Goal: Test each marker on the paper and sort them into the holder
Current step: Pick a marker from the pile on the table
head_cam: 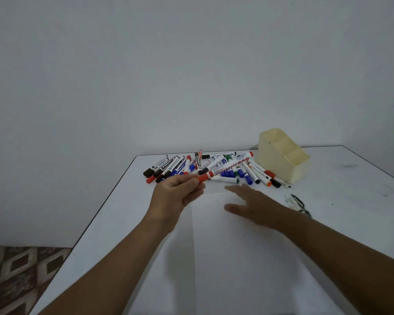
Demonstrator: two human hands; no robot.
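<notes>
- Between your 2 hands and just beyond them lies the white paper point(232, 246), creased down its middle, flat on the white table point(350, 178).
- Your left hand point(175, 196) pinches the red cap end of a large red-capped whiteboard marker point(225, 168); its white barrel runs away from the hand, up and to the right, over the pile.
- Your right hand point(257, 205) hovers over the far part of the paper with fingers straight and spread, thumb apart, holding nothing.
- Beyond both hands sits the pile of markers point(214, 167), with black, red, blue, green and orange caps, lying crosswise on each other.
- Past your right hand, just right of the pile, stands the cream plastic holder point(282, 155) with stepped compartments; whether anything is inside, you cannot tell.
- Right of your right hand lies a small dark metal object point(301, 204), too blurred to name.
- Left of your left arm, a patterned floor point(21, 276) shows below the table edge.
</notes>
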